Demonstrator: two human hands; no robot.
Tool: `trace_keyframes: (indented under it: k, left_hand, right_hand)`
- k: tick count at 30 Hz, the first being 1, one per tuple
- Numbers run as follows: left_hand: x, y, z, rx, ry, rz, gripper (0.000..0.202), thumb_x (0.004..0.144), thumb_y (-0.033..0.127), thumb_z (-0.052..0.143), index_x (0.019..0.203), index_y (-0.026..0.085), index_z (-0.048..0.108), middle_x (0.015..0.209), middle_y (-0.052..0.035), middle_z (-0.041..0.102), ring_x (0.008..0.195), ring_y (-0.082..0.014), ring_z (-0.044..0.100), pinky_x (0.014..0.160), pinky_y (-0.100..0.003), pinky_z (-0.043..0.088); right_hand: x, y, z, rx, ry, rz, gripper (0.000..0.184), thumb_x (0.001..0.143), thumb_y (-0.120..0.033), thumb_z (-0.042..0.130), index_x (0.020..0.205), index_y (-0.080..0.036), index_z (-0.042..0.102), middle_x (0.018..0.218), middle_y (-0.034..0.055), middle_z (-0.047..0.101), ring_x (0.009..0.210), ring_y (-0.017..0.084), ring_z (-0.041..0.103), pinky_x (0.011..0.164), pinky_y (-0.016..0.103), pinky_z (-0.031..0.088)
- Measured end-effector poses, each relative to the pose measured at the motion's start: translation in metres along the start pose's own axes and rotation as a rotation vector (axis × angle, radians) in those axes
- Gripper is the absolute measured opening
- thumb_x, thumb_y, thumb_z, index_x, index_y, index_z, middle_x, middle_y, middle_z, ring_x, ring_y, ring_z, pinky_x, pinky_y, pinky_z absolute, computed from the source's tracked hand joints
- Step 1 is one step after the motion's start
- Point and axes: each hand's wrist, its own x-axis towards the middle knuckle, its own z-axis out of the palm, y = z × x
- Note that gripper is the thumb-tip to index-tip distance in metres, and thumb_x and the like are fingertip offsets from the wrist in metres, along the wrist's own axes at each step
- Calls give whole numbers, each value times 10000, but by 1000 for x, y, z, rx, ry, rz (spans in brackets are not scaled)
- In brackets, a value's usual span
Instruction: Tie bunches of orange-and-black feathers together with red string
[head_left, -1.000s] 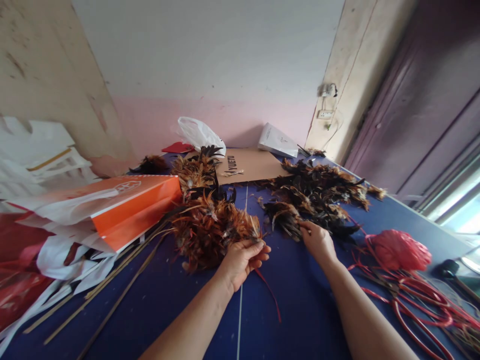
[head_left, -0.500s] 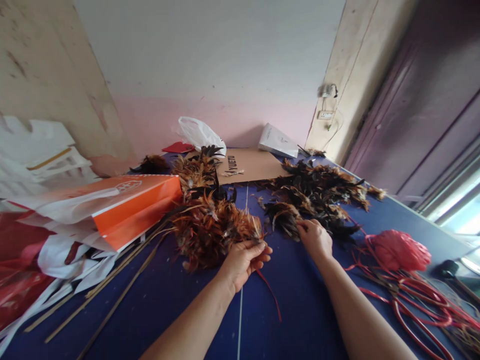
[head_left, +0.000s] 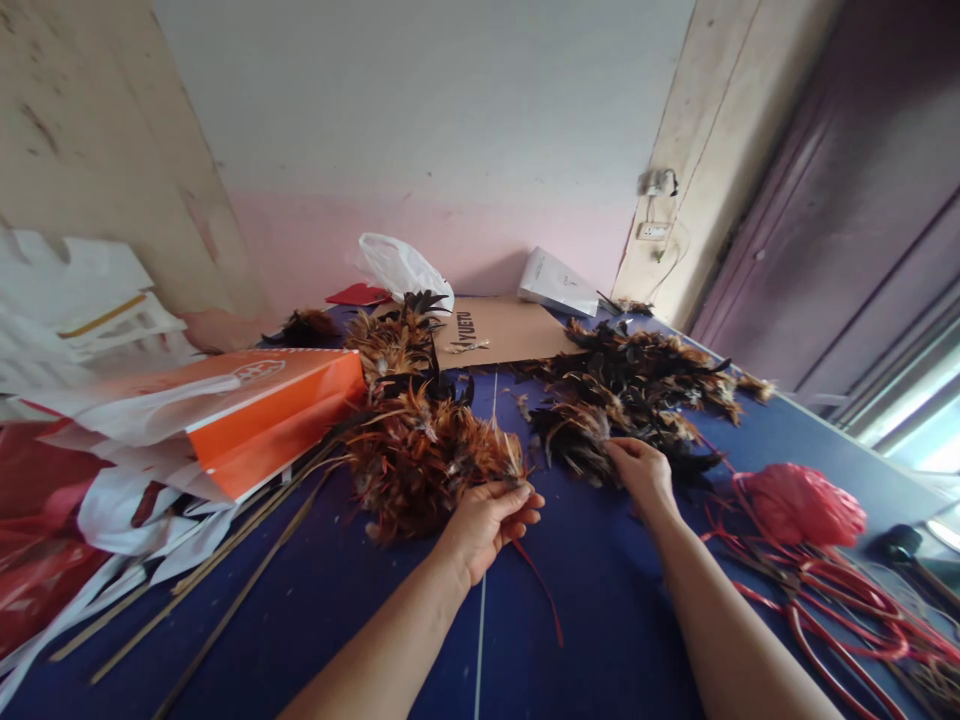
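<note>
Near the middle of the blue table, my left hand (head_left: 491,520) pinches the right end of a bushy bundle of brown feathers (head_left: 420,455). A thin red string (head_left: 541,590) trails from under that hand onto the tabletop. My right hand (head_left: 643,472) has its fingers closed at the edge of a clump of dark feathers (head_left: 574,440) on the right. What exactly lies between the right fingertips is hard to see, but they touch the clump. Behind it spreads a larger pile of black and brown feathers (head_left: 645,370).
An orange and white paper bag (head_left: 277,430) lies at left beside thin sticks (head_left: 225,560). Flattened cardboard (head_left: 517,335), a white plastic bag (head_left: 401,270) and a white box (head_left: 559,280) are at the back. Red-handled scissors (head_left: 832,620) and a pink string ball (head_left: 802,505) lie right.
My right hand has shifted slightly to the right along the dark feather clump. My left hand stays in place on the brown bundle.
</note>
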Motion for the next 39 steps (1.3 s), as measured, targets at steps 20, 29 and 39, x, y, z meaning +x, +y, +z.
trace_keyframes:
  k: [20,29,39]
  left_hand:
    - [0,0,0,5,-3,2,171,656,232,684,768,107,645,748,-71,668,572,-75,590,454,-133,420]
    - [-1,1,1,9,2,2,160,664,226,676,761,102,649,753,-74,667,572,-75,588,458,-133,424]
    - [1,-2,2,-34,43,-28,131,662,188,675,755,97,655,732,-89,675,555,-100,603,427,-148,430]
  right_hand:
    - [-13,-10,-5,-645,-154,-225,226,703,-333,499,758,-254,703,742,44,676,692,192,596,541,244,360]
    - [-6,-13,-13,84,-143,-6,268,638,-406,587,695,-153,655,476,-19,514,433,99,419,429,222,274]
    - [-48,-49,8,753,-577,171,255,599,-359,684,601,-148,542,512,-44,439,438,51,340,416,197,243]
